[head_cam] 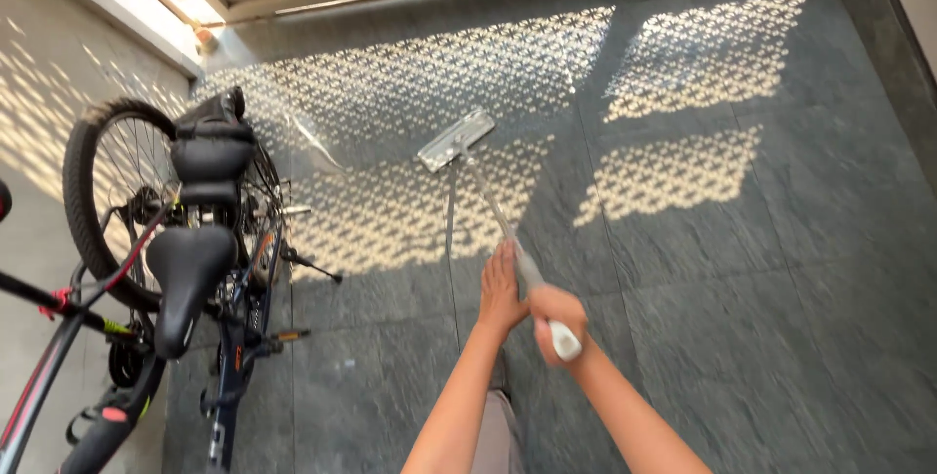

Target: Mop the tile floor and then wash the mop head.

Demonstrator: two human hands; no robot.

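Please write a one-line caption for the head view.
Both hands, left hand and right hand, hold a flat mop beside a bicycle.

We stand on the floor with the mop ahead, its head flat near the floor's far edge. The bicycle stands to our left, along the floor's left edge, beside the wall.

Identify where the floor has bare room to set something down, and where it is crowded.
Free: grey tiles right of the mop and both hands, left, right, across to the right wall. Crowded: left side, where bicycles stand against the wall.
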